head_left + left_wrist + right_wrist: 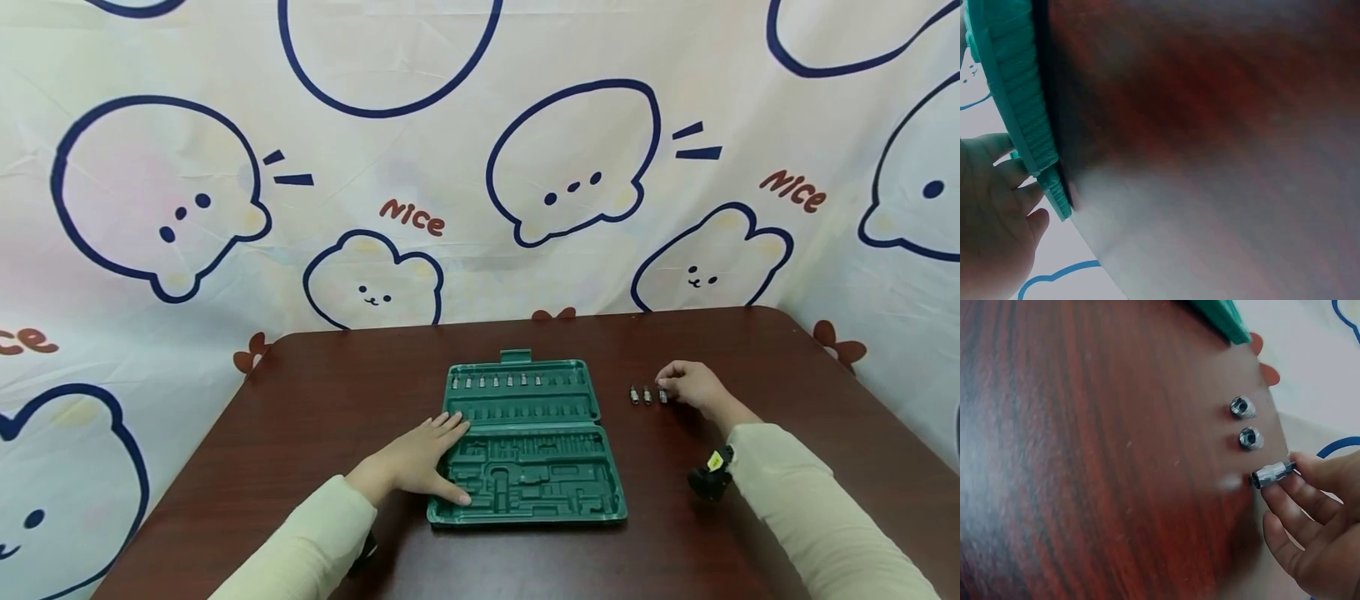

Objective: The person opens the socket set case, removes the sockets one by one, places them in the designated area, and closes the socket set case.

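A green plastic socket case [528, 520] lies unfolded on the table, with several small metal sockets [495, 382] in a row in its far half. My left hand [414, 457] rests on the case's left edge, fingers spread and straight. Right of the case, my right hand [693, 388] pinches a small silver socket [1272, 474] between thumb and fingertips, tilted in the right wrist view. Beside it, two similar sockets [1243, 407] stand apart on the table. Whether the pinched socket touches the table I cannot tell.
The dark reddish-brown table [337, 392] extends around the case. Behind it hangs a pale cloth [465, 167] with cartoon outlines. The near half of the case shows moulded recesses [525, 479]. A latch tab [516, 356] sticks out at its far edge.
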Demonstrator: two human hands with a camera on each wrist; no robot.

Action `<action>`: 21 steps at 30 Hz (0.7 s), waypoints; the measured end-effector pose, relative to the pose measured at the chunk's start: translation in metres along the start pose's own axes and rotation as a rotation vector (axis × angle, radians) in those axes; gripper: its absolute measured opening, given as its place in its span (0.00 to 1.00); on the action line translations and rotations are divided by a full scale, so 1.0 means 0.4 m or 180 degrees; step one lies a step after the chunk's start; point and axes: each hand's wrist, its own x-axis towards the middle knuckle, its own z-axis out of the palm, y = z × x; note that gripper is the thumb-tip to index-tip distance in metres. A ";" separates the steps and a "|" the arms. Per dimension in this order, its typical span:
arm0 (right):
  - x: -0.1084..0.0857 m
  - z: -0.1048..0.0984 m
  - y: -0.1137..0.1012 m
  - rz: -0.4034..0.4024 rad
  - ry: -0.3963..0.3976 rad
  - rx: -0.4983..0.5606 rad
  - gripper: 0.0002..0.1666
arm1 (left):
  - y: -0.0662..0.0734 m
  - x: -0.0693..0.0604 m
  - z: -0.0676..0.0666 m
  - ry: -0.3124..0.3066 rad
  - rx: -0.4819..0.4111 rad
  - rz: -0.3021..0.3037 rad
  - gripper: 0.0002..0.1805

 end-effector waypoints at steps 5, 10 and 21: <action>0.010 0.000 0.013 -0.0073 -0.0074 -0.0176 0.12 | 0.001 0.003 -0.002 -0.0004 0.0002 -0.0008 0.57; 0.027 0.010 0.011 0.0078 -0.0101 -0.0296 0.10 | -0.001 0.001 -0.001 -0.0041 -0.0094 -0.0031 0.56; 0.049 0.012 0.004 0.0234 -0.0155 -0.0506 0.11 | -0.002 0.002 0.001 -0.0041 -0.0199 -0.0082 0.56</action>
